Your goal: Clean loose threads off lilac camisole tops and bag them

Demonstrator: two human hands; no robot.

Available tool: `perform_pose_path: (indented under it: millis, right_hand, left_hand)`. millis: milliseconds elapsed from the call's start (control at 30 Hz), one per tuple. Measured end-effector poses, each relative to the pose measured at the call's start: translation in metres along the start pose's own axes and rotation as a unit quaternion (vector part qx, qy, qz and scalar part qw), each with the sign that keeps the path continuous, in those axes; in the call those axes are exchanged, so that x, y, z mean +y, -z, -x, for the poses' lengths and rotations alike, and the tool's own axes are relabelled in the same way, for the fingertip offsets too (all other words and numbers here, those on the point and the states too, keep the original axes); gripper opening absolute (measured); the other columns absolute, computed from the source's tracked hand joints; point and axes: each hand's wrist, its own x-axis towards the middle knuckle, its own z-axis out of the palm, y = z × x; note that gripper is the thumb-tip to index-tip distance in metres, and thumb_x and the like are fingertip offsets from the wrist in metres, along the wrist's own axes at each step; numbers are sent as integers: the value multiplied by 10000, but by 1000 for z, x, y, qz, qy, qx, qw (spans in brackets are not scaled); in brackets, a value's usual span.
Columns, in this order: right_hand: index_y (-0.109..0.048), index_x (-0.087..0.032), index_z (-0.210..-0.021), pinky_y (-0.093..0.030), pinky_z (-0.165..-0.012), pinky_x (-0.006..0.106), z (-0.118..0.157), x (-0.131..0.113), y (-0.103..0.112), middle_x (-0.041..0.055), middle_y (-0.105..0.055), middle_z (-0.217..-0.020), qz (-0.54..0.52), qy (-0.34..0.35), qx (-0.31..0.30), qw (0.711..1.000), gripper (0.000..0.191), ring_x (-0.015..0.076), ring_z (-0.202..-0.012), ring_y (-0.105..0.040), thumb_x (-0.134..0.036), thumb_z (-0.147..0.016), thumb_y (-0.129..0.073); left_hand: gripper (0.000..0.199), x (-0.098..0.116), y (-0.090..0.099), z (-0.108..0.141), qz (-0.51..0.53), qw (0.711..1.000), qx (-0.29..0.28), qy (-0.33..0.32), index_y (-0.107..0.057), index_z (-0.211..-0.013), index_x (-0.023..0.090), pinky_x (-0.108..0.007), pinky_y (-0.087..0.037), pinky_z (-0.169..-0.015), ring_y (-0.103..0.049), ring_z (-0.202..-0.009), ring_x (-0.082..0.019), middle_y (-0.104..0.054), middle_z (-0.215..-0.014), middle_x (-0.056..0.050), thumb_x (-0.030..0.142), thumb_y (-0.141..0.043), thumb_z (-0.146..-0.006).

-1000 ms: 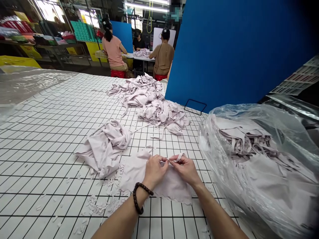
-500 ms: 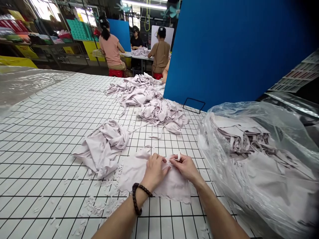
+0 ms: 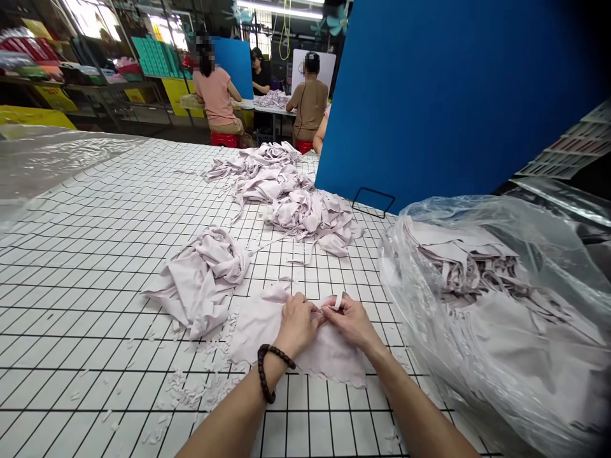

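Note:
A pale pinkish-grey piece of fabric [image 3: 334, 366] with a scalloped near edge lies flat in front of me. My left hand [image 3: 300, 321], a dark bead bracelet [image 3: 264, 375] on its wrist, rests on the fabric with its fingertips pinching the top edge. My right hand [image 3: 351, 321] pinches at the same edge, and a narrow strip [image 3: 338, 300] of the cloth pokes up between its fingers. The fingertips of both hands are close together, and what lies exactly between them is partly hidden. To the left sits a crumpled heap of the same fabric [image 3: 203, 280].
Several fabric heaps [image 3: 310, 216] run along the grid-lined table [image 3: 95, 267]. Small cloth scraps [image 3: 186, 388] litter the left side. A clear plastic bag [image 3: 405, 273] of stacked fabric stands right, by a blue panel [image 3: 429, 102]. Co-workers [image 3: 217, 95] sit at a table behind.
My hands have drawn slightly closer together at the fabric's top edge. The strip at my right fingers has shifted a little left. The view has moved slightly.

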Motion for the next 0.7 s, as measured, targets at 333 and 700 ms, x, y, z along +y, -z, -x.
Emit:
perform_pose_path:
  millis: [333, 700]
  right_hand:
    - [-646, -186, -759, -415, -674, 278, 4, -7, 5, 30, -546, -780, 138, 87, -5, 987, 123, 155, -725, -521, -182, -794, -528]
    - [-642, -161, -831, -135, -308, 202, -37, -14, 31, 54, -609, -820, -325, -175, -52, 928, 243, 69, -456, -333, -381, -731, -633]
  left_hand:
    - [171, -1, -2, -1, 14, 1000, 12, 10, -682, -816, 214, -326, -355, -795, -456, -938, -222, -528, -925, -49, 375, -630, -786]
    - [185, 1, -2, 1, -8, 1000, 14, 8, -642, -869, 215, -326, -338, -778, -461, -945, -232, -550, -962, -46, 351, -672, -746]
